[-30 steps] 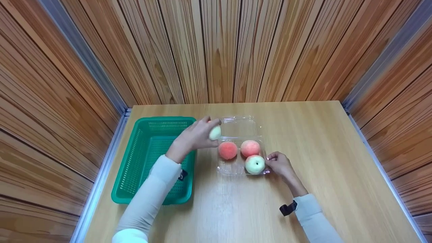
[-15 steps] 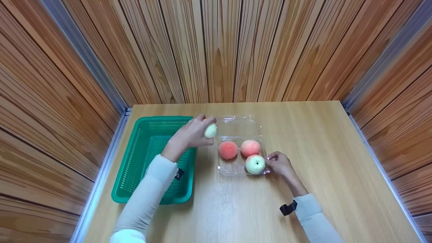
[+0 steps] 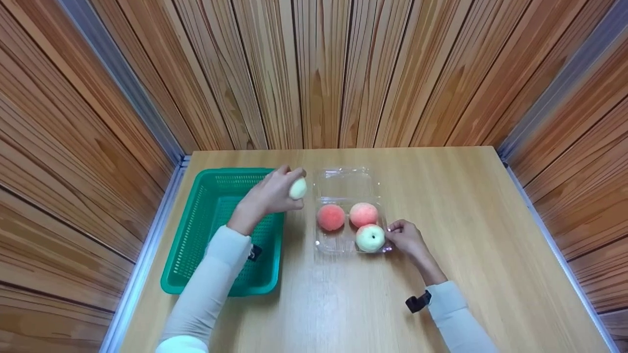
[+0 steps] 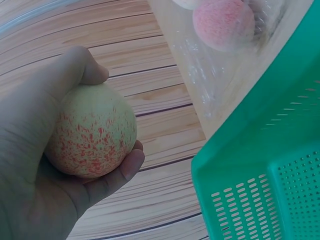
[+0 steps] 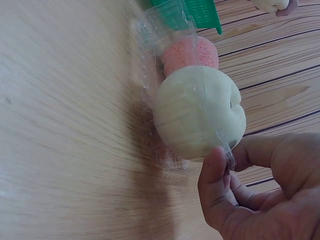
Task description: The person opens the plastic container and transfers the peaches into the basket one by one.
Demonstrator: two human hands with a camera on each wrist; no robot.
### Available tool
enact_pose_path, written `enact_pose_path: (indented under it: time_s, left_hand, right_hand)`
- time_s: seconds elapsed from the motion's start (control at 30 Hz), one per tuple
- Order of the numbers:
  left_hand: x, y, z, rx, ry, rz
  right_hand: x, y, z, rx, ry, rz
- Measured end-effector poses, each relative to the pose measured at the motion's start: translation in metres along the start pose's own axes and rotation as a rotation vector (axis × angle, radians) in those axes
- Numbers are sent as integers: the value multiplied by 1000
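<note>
My left hand (image 3: 272,192) grips a peach (image 4: 95,132), pale green with red speckles, in the air between the green basket and a clear plastic clamshell box (image 3: 346,240). In the left wrist view the thumb lies over the top of this peach and the fingers curl beneath it. The box's lid (image 3: 343,182) is folded back. Inside the box sit a red peach (image 3: 331,217), a pink peach (image 3: 364,214) and a pale green peach (image 3: 370,238). With thumb and fingers my right hand (image 5: 265,185) pinches the box rim beside the pale green peach.
A green perforated basket (image 3: 171,264) stands on the left of the wooden table (image 3: 333,309), partly hidden by my left arm. Wood-panelled walls (image 3: 319,73) close in the back and both sides. A dark wrist device (image 3: 418,303) sits on my right wrist.
Holding the peach, my left hand has moved left, away from the clamshell box and nearer the green basket. My right hand stays on the box rim; the other peaches have not moved.
</note>
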State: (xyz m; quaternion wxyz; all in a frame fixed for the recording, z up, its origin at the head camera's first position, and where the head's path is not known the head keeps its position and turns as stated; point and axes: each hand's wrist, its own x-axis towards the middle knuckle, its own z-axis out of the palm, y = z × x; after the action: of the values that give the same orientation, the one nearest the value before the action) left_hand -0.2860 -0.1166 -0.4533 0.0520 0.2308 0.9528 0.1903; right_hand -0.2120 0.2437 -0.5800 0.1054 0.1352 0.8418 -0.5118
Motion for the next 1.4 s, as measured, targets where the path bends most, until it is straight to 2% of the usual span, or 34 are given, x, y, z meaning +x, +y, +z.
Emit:
enact_pose_path:
  time_s: [0.4, 0.67, 0.9, 1.17, 1.4]
  left_hand:
    - [-4, -12, -10, -17, 37, -17]
    - [-8, -22, -12, -27, 49, -14]
    - [-12, -28, -13, -38, 68, -30]
    - [-15, -37, -14, -32, 73, -48]
    - [-19, -45, -14, -54, 66, -62]
  right_hand:
    - [2, -3, -2, 6, -4, -4]
    - [1, 0, -1, -11, -5, -4]
    - [1, 1, 1, -20, 28, -41]
    - [0, 2, 2, -7, 18, -8]
    - [1, 3, 1, -16, 17, -16]
